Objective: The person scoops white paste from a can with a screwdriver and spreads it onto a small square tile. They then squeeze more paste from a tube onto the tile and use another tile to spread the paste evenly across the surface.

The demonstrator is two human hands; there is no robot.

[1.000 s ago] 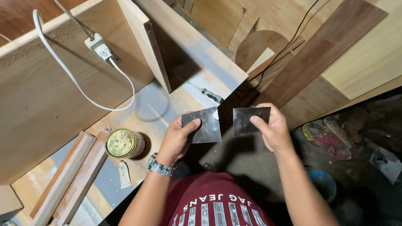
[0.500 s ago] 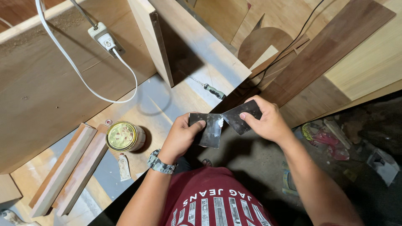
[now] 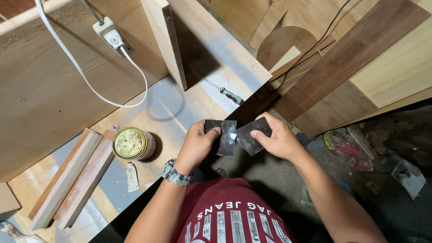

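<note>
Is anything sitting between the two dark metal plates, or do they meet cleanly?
Only a small white blob shows where the plates meet. The left hand holds the left plate and the right hand holds the right plate, whose edge touches the left one at that spot. Nothing else visible lies between them.

Surface: plywood workbench [image 3: 180, 112], pale wood with grey patches, its near edge running diagonally in front of the person.
Near the front edge: round tin can [image 3: 131, 144] with a gold lid; small squeezed tube [image 3: 132, 176] just beside it, closer to the edge.
Left end: two wooden strips [image 3: 72, 177] lying side by side, touching.
Middle, toward the right edge: green-handled screwdriver [image 3: 227, 94].
Back: large plywood panel [image 3: 54, 90] carrying a white cable [image 3: 90, 87] and plug socket [image 3: 109, 35].
</note>
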